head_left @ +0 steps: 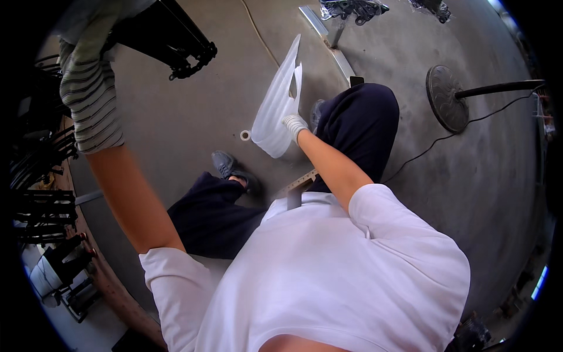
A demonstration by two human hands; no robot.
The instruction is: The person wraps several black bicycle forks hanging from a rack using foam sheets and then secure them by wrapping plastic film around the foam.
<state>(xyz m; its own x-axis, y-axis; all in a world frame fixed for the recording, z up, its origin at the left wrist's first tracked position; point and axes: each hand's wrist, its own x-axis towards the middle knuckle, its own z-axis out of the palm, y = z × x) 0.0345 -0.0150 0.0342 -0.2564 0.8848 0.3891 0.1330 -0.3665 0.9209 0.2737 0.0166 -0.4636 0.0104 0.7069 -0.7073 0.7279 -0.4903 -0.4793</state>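
My right hand [294, 125], in a white knit glove, is closed on a thin white foam sheet [273, 111]. The sheet hangs over the floor in front of my knees, with a split near its upper end. My left hand [88, 88] wears a grey glove with dark stripes and is raised at the upper left. Its fingers blur into pale plastic film near the top edge, so their hold does not show. Beside it is a black metal frame part [167, 41] with a jointed lower end.
A roll of tape [245, 135] lies on the floor by my shoe [224, 164]. A metal stand leg [328, 44] lies ahead, under film-wrapped black parts [352, 9]. At right is a round black base [447, 98] with a cable. Stacked black parts [44, 211] line the left.
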